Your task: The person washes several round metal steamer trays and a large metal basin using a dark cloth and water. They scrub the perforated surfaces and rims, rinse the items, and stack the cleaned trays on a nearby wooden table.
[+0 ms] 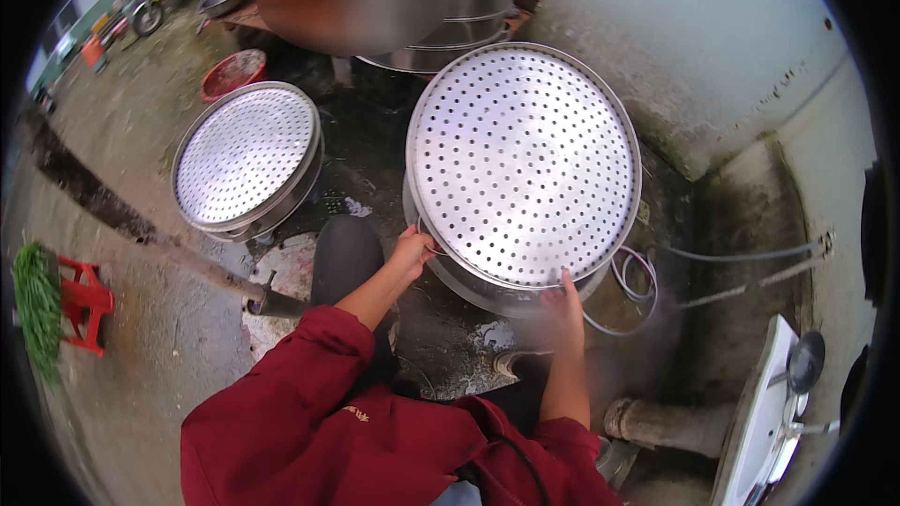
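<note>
A large round metal steamer tray (527,161), its base pierced with many small holes, is tilted in front of me. My left hand (413,251) grips the ring handle at its near left side. At the near rim, my right hand (564,306) holds the edge with a finger against the perforated face; part of this hand is blurred. Below the tray shows the rim of a wide metal vessel (467,293), mostly hidden. A smaller perforated steamer tier (246,151) stands to the left, its holed face up.
Tall stacked metal steamer tiers (478,3) stand behind, partly blurred. A red basin (234,74) is at the back left. A slanting pole (140,218) crosses the left side. At right lie a coiled hose (636,281), a clay-coloured pipe (664,425) and a white sink (756,407).
</note>
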The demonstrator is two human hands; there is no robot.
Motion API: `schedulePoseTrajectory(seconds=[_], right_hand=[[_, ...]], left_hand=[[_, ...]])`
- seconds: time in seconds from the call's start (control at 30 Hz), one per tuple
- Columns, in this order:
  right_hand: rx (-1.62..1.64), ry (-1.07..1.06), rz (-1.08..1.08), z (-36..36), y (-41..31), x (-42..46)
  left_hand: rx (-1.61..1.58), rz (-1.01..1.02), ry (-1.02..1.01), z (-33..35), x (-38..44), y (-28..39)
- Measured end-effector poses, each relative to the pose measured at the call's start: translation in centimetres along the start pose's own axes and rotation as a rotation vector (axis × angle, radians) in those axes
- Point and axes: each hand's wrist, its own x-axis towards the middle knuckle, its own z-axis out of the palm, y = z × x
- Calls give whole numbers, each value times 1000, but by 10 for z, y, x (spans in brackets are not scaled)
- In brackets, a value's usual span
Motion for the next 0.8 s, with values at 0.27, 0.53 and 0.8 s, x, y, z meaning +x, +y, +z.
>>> schedulePoseTrajectory(seconds=[0.27,0.53,0.8], right_hand=[[141,-448,-329,54,-58,-31],[157,-442,-370,62,-73,-32],[196,-409,-372,54,-75,-23]], left_hand=[[-317,57,-29,-28,-33,72],[-399,13,-6,-41,-94,106],[-300,259,86,-52,-140,150]])
